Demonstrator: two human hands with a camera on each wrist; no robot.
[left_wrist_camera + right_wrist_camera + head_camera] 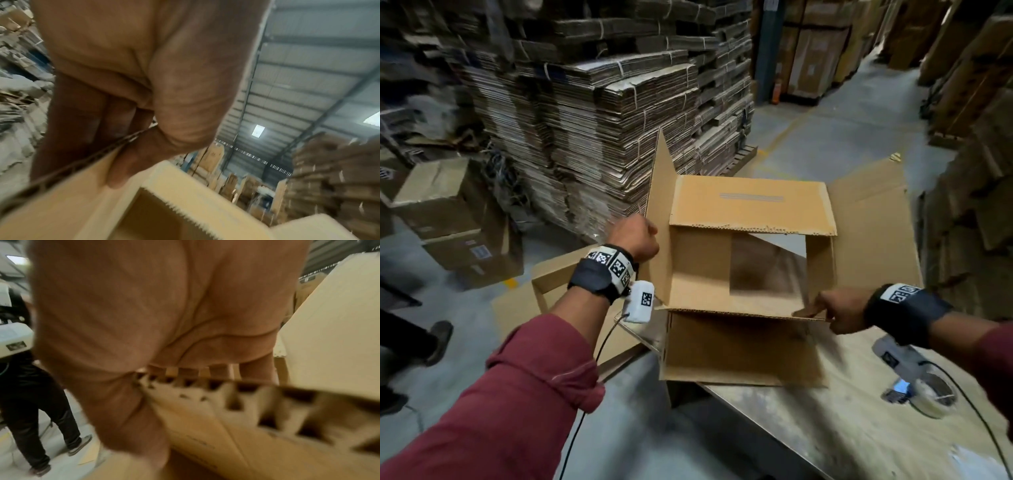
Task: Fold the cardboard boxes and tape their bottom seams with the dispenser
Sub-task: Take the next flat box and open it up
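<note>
A brown cardboard box [751, 270] stands on the metal table [825, 428], squared up with its flaps open. My left hand [635, 240] grips the upright left flap [661, 219]; the left wrist view shows thumb and fingers [131, 162] pinching that flap's corrugated edge [82, 164]. My right hand [835, 308] pinches the edge of the near flap [739, 303] at its right corner; the right wrist view shows the fingers curled over the corrugated edge [205, 382]. The far flap [753, 205] is folded inward. The right flap [873, 233] lies outward. A tape dispenser [917, 383] lies on the table at right, under my right forearm.
Tall bundles of flat cardboard [602, 96] rise behind the box. Made-up boxes [448, 212] sit on the floor at left, flat cardboard [544, 294] beside the table. Another person's legs [37, 410] stand at left. An aisle [842, 120] runs back right.
</note>
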